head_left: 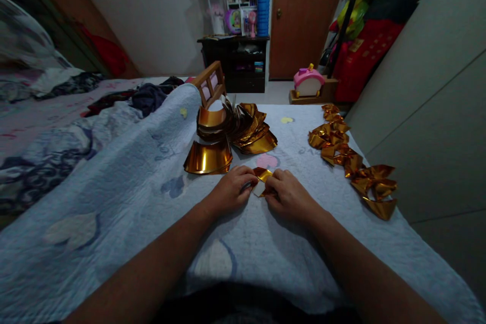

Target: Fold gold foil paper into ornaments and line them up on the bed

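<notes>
Between my hands is a small piece of gold foil paper [262, 174], partly folded, with a pale underside showing. My left hand [232, 188] has its fingers closed on the left end of it. On the other end, my right hand [285, 191] pinches with curled fingers. Just beyond my hands lie curved gold foil sheets [208, 157] in a stack, with more fanned gold sheets [254, 131] behind. Along the right edge runs a row of folded gold foil pieces [341, 154], shaped like ingots.
A pale blue quilt [152, 243] covers the surface under my hands. A wooden rail [210, 83] stands behind the foil stacks. Farther back are a dark cabinet [233, 63], a pink toy [308, 82] and a door [304, 20]. A light panel [429, 91] borders the right side.
</notes>
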A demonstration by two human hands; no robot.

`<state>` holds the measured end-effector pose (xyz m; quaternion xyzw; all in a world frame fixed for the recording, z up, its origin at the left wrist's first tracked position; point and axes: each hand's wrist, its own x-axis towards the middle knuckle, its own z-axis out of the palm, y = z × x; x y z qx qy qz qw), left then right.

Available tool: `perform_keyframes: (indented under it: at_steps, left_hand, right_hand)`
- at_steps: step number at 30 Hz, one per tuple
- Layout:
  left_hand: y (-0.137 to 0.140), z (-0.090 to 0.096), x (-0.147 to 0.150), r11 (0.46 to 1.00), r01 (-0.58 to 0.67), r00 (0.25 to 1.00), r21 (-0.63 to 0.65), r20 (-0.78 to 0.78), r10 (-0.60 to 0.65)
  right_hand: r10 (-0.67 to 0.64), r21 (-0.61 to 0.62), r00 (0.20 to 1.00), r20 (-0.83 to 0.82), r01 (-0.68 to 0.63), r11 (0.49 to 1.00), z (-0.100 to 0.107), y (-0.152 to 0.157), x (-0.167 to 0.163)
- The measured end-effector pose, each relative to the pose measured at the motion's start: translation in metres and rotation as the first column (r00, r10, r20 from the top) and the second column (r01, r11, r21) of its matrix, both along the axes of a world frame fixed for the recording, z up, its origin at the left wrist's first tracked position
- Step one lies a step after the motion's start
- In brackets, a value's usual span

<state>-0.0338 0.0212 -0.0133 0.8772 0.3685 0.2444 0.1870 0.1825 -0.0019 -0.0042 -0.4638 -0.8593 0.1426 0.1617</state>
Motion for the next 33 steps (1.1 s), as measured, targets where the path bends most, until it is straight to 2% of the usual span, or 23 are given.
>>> perform_keyframes:
  at_steps: [5, 11, 17, 24, 29, 33]
  left_hand:
    - [-0.002, 0.003, 0.001, 1.000, 0.004, 1.000, -0.015, -0.010, -0.004]
    - [-0.003, 0.007, 0.000, 1.000, 0.010, 1.000, -0.020, -0.020, -0.010]
    - [-0.001, 0.005, 0.000, 1.000, 0.008, 1.000, -0.011, -0.024, -0.008]
    - [0.006, -0.008, 0.003, 0.996, -0.007, 1.000, 0.094, -0.003, 0.007]
    - [0.004, -0.008, 0.005, 0.990, 0.002, 0.999, 0.143, -0.037, 0.003]
    - [0.001, -0.006, 0.006, 0.992, 0.005, 0.999, 0.129, -0.054, 0.002]
  right_hand:
    - [-0.001, 0.018, 0.998, 0.066, -0.001, 1.000, 0.004, -0.002, -0.002]
    - [0.022, 0.082, 0.989, 0.143, -0.034, 0.996, -0.006, 0.005, -0.002]
    - [0.034, 0.113, 0.994, 0.102, -0.045, 0.993, -0.014, 0.009, 0.001]
    - [-0.008, 0.090, 0.996, 0.084, 0.000, 0.996, -0.001, 0.002, -0.002]
    - [-0.014, 0.060, 0.993, 0.120, 0.007, 0.998, 0.004, -0.002, -0.005]
    - [-0.010, 0.063, 0.991, 0.133, 0.002, 0.998, 0.002, -0.002, -0.004]
